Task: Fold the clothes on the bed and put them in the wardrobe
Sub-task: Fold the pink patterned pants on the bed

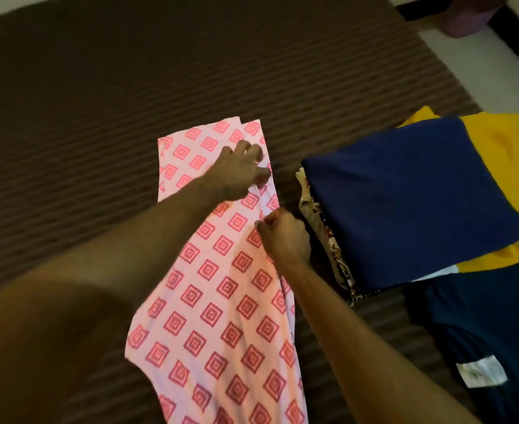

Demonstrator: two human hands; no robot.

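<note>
A pink garment with red diamond prints (218, 301) lies lengthwise on the brown striped bed (99, 102), folded into a long strip. My left hand (243, 169) reaches across it and pinches its right edge near the far end. A little nearer along that same edge, my right hand (285, 237) grips the cloth between curled fingers and thumb.
Right of the pink garment is a stack of folded clothes: a navy piece (411, 215) on top, a yellow one (502, 148) under it, a brown patterned one (322, 221) at its left side. A dark teal garment with a white label (481, 332) lies nearer. Pale floor (490, 65) shows beyond the bed.
</note>
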